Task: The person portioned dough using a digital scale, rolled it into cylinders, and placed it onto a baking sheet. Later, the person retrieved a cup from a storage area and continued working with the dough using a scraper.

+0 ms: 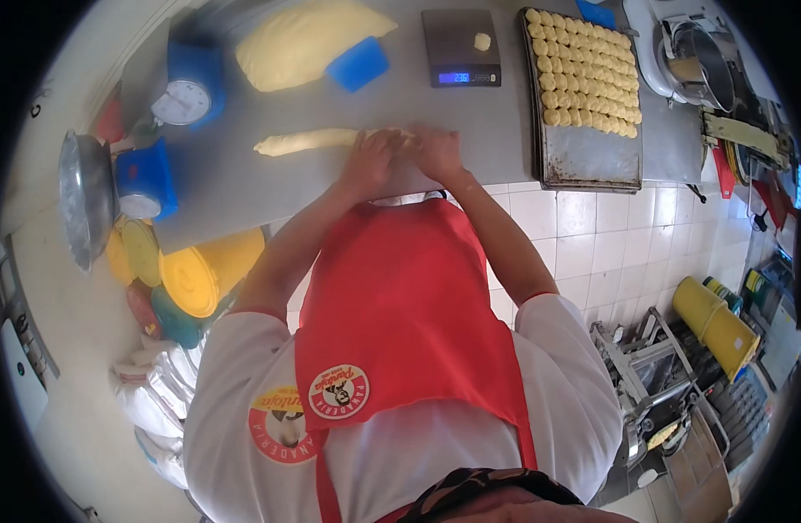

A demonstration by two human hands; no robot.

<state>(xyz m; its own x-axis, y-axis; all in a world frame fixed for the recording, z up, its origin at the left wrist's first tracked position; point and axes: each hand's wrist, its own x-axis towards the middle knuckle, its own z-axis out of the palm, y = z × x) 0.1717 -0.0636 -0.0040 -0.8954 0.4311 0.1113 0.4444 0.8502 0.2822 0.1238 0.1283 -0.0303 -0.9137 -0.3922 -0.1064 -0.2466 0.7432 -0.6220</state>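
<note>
A long, pale rope of dough lies crosswise on the steel table. My left hand is closed over its right part, fingers curled onto the dough. Beside it, my right hand is on the rope's right end, slightly blurred, with fingers bent around it. Beyond them are a large mound of dough, a blue plastic scraper and a digital scale holding a small dough piece.
Right: metal tray with rows of dough balls, a mixer bowl. Left: two blue dial scales, steel bowl, yellow buckets, white sacks. The table's near edge runs by my apron; tiled floor lies beyond it.
</note>
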